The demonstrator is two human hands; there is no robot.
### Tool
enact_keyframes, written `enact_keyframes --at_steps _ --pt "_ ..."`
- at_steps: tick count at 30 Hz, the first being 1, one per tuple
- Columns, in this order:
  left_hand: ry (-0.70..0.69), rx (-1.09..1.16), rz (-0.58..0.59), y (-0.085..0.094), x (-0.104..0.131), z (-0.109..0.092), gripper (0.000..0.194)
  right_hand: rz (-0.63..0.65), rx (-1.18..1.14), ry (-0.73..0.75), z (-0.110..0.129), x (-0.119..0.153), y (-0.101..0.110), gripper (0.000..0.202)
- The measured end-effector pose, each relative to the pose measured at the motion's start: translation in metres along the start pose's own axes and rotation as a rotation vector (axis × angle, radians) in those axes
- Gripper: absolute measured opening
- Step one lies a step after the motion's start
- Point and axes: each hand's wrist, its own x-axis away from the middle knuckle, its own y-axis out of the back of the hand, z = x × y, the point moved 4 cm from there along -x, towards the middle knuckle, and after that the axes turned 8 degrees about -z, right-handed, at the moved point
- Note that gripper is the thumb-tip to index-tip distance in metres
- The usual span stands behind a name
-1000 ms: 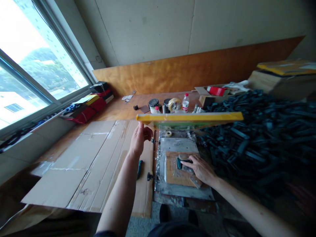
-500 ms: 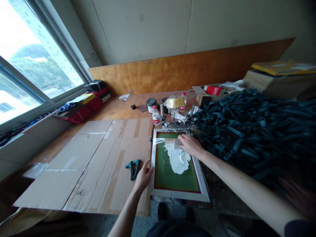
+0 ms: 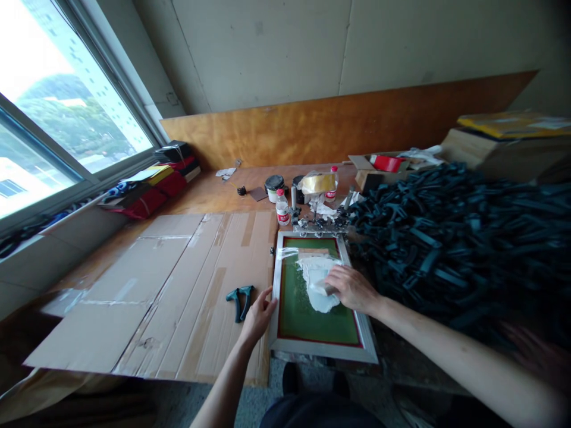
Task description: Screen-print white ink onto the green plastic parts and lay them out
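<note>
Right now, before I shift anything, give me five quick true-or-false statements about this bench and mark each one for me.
1. The right hand is over the green screen. True.
2. White paste covers the whole screen. False: the white paste covers only part, with green around it.
3. A heap of dark pieces lies to the right of the screen. True.
4. The left hand is holding a bottle. False: the left hand is at the left edge of the pale frame.
5. Cardboard lies left of the frame. True.

One framed screen [image 3: 312, 327]; two red-capped bottles [image 3: 282, 209] [image 3: 331, 190]; two tubs [image 3: 273, 190] [image 3: 297, 191]; two dark green pieces [image 3: 236, 306] [image 3: 247, 302] on the cardboard [image 3: 178, 309].
</note>
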Motion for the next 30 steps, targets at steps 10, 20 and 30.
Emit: enact_keyframes --at_steps 10,20,30 --pt "0.059 0.118 0.026 0.003 0.001 -0.009 0.069 -0.037 -0.001 -0.038 0.000 -0.003 0.009 0.013" --pt "-0.017 0.455 -0.010 0.053 0.008 -0.128 0.058 -0.359 0.143 -0.544 -0.102 -0.039 0.080 0.034" --pt "-0.241 0.704 -0.207 0.053 -0.036 -0.220 0.057 0.085 0.226 -0.555 -0.045 0.043 -0.041 0.022"
